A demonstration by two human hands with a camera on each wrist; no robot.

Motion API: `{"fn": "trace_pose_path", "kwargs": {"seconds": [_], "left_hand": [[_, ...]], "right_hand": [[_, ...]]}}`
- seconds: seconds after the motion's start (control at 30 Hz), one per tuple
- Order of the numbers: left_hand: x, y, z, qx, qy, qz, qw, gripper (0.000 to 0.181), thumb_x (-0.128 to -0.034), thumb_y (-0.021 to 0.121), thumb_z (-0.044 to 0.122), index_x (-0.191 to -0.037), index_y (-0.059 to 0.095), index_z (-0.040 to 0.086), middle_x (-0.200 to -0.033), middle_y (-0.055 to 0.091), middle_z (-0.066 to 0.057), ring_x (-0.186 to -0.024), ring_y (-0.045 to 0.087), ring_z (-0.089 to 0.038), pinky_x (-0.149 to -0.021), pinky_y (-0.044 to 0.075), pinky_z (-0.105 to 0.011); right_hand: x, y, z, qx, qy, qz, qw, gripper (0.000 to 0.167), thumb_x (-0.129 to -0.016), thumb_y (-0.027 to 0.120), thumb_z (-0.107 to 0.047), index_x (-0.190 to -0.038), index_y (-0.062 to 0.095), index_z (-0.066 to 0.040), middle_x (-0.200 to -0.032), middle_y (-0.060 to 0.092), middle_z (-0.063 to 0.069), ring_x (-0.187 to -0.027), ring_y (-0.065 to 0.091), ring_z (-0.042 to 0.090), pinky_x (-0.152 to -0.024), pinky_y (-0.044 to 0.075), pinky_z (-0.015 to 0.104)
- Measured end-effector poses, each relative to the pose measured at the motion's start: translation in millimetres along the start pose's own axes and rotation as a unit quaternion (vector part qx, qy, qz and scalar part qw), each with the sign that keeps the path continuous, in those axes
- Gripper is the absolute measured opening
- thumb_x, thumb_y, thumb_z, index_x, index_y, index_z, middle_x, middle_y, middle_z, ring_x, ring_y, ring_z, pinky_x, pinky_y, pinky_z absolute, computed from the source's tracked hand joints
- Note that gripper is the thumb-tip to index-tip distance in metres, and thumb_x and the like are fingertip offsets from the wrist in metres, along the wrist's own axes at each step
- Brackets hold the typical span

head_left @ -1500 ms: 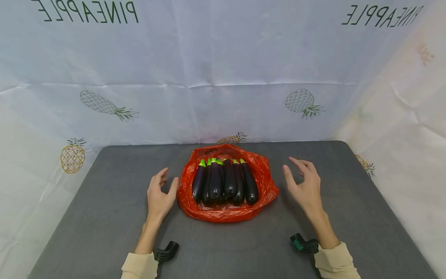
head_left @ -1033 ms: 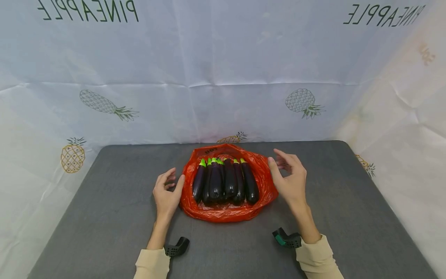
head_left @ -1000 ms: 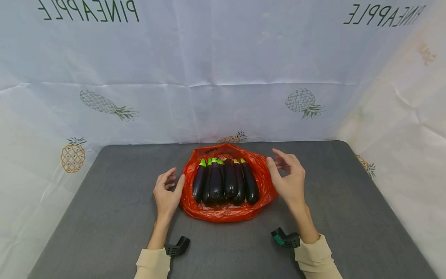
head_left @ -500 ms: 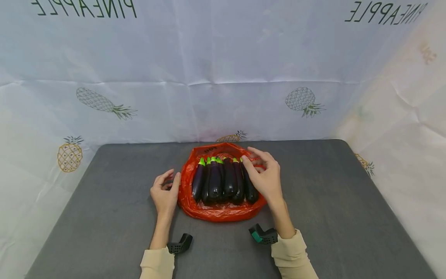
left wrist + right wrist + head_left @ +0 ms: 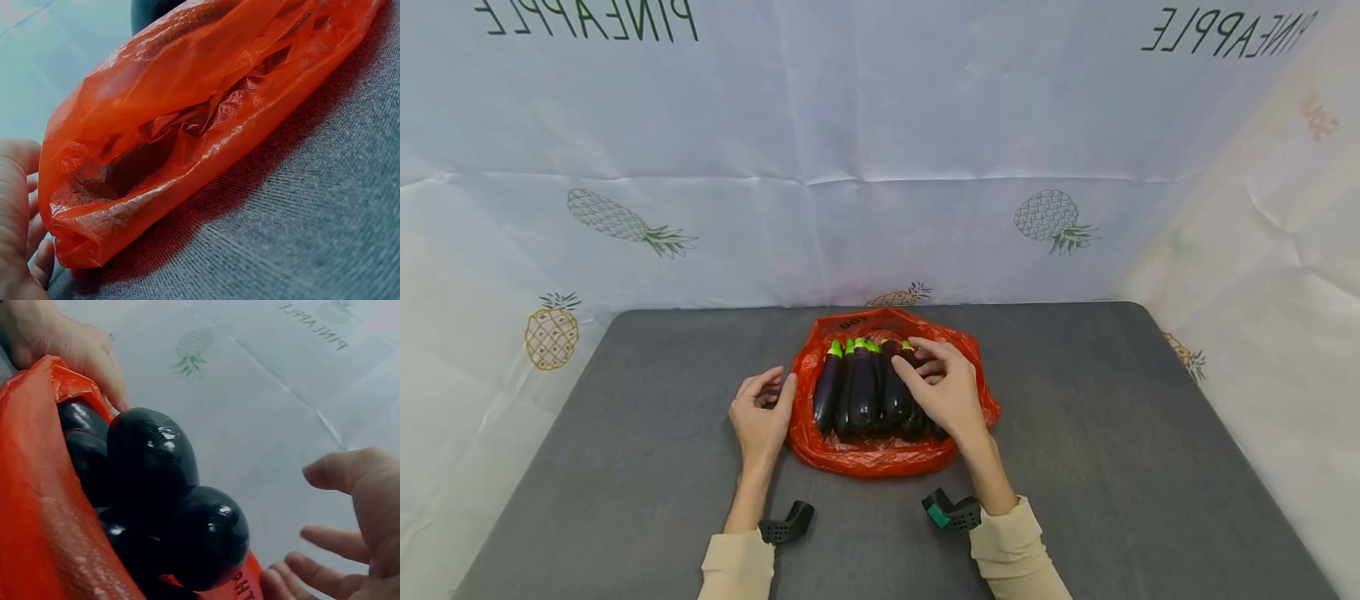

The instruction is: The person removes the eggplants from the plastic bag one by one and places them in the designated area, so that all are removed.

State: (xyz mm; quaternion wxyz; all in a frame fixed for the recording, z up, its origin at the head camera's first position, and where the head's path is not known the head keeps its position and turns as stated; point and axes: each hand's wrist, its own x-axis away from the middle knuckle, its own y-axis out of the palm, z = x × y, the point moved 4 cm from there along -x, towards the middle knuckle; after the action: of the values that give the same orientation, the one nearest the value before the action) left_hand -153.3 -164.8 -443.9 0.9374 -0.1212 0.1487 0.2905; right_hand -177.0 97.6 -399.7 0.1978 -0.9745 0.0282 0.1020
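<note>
Red bag (image 5: pixel 880 463): lying on the grey table (image 5: pixel 647 475), near its far edge, mouth spread wide around the eggplants (image 5: pixel 862 400).
Eggplants: packed side by side inside, dark and glossy, green stem ends toward the wall cloth (image 5: pixel 880 117).
Left hand (image 5: pixel 758 421): at the bag's left rim, with thumb and bent fingers parted, gripping nothing; contact with plastic hard to tell.
Right hand (image 5: pixel 951 396): over the rightmost eggplants, with thumb and fingers well apart, nothing held.
Wall cloth: pale, printed with pineapples.

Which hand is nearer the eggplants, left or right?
Right: the right hand is over the right end of the eggplants; the left hand is at the left side of the bag.
</note>
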Motion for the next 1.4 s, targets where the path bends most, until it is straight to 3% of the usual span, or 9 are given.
{"fn": "trace_pose_path", "kwargs": {"seconds": [0.2,0.43,0.87,1.17,1.4], "left_hand": [[-4.3,6.0,-26.4,-0.006,0.024,0.001,0.9997,0.017,-0.0847,0.08,0.001,-0.098,0.078,-0.009,-0.087,0.069,-0.027,-0.07,0.055,0.002,-0.065,0.047,-0.012],[-5.5,6.0,-39.8,-0.001,0.023,-0.017,0.9996,0.011,-0.0864,0.082,0.011,-0.094,0.081,0.003,-0.084,0.071,-0.016,-0.068,0.055,0.004,-0.065,0.046,-0.009],[-4.2,5.0,-34.2,-0.018,0.024,-0.013,0.9995,0.008,-0.0851,0.082,0.007,-0.088,0.08,0.0,-0.076,0.072,-0.018,-0.063,0.053,0.002,-0.061,0.043,-0.008],[1.1,1.6,-1.2,-0.02,0.007,-0.011,0.9997,0.008,-0.0837,0.08,-0.002,-0.086,0.077,-0.01,-0.074,0.069,-0.026,-0.061,0.052,-0.002,-0.059,0.039,-0.006],[1.0,0.1,4.1,-0.02,0.023,-0.013,0.9994,0.008,-0.0832,0.08,-0.002,-0.085,0.077,-0.009,-0.072,0.069,-0.025,-0.061,0.052,0.0,-0.06,0.04,-0.007]], "right_hand": [[0.6,2,3,0.067,-0.009,-0.022,0.9975,0.048,-0.09,0.079,-0.031,-0.13,0.07,-0.006,-0.11,0.068,0.018,-0.087,0.068,0.026,-0.082,0.059,0.042],[0.3,3,7,0.104,-0.006,-0.042,0.9937,0.053,-0.09,0.079,-0.034,-0.132,0.068,-0.005,-0.114,0.067,0.018,-0.086,0.068,0.026,-0.081,0.059,0.041],[0.2,3,7,0.113,-0.003,-0.044,0.9926,0.052,-0.089,0.08,-0.035,-0.13,0.07,-0.005,-0.112,0.067,0.017,-0.081,0.067,0.024,-0.076,0.059,0.039],[-0.4,6,8,0.111,0.001,-0.054,0.9924,0.054,-0.09,0.079,-0.033,-0.132,0.068,-0.002,-0.118,0.068,0.02,-0.081,0.07,0.025,-0.076,0.061,0.039],[1.7,10,6,0.109,0.019,-0.063,0.9918,0.056,-0.09,0.079,-0.035,-0.133,0.067,-0.002,-0.119,0.067,0.019,-0.08,0.07,0.023,-0.076,0.061,0.037]]}}
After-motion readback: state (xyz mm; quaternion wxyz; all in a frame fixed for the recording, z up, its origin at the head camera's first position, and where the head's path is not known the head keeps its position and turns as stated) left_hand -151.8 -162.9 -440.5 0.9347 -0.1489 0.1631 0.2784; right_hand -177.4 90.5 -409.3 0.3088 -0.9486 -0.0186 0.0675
